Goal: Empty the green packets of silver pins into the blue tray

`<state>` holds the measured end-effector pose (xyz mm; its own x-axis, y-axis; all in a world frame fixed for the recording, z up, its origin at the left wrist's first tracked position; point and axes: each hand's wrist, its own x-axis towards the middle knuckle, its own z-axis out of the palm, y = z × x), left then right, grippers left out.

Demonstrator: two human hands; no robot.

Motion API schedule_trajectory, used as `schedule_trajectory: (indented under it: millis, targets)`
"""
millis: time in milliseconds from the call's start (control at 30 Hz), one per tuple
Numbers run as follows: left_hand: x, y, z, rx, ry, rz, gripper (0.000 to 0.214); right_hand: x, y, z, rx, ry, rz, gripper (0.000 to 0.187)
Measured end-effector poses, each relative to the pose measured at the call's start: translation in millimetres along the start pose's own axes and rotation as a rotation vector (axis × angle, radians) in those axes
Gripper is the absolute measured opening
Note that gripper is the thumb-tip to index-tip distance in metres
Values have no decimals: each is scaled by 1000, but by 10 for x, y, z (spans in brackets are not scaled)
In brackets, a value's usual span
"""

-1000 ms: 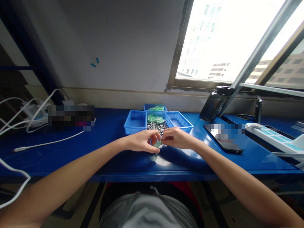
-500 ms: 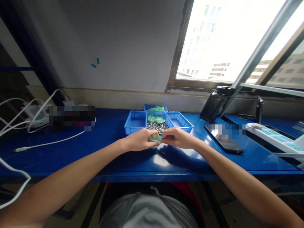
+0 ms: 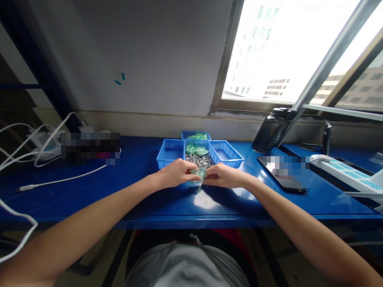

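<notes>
My left hand (image 3: 176,173) and my right hand (image 3: 222,175) meet at the middle of the blue table (image 3: 125,191), both pinched on a small clear green plastic bag (image 3: 198,174) held between them. Just behind the hands stands a blue tray (image 3: 197,156) with several small metal pins and green bags in it. An empty blue tray (image 3: 170,152) flanks it on the left, another (image 3: 226,152) on the right, and a fourth tray (image 3: 196,136) with green bags sits behind.
A black bottle (image 3: 272,129) leans by the window sill at right. A phone (image 3: 281,173) and a white power strip (image 3: 344,172) lie to the right. White cables (image 3: 44,159) and a charger spread over the table's left end.
Both hands have shifted slightly forward toward the trays, and the green bag has risen from below the fingers to sit pinched between the fingertips.
</notes>
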<state>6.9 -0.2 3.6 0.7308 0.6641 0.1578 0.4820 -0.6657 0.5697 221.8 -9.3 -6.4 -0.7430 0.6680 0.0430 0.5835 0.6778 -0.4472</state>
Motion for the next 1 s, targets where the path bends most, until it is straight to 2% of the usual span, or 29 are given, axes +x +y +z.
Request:
schedule_trajectory:
  millis: [700,867,1000]
  targets:
    - [2,-66,29,106,-14,62,25,2,8,0,-106,45,46,32]
    - [-11,-77,30,93,-24,69,24,6,-6,4,-75,107,33,28]
    - [-19,-52,22,72,-40,72,22,1,-43,-22,-2,164,14,31]
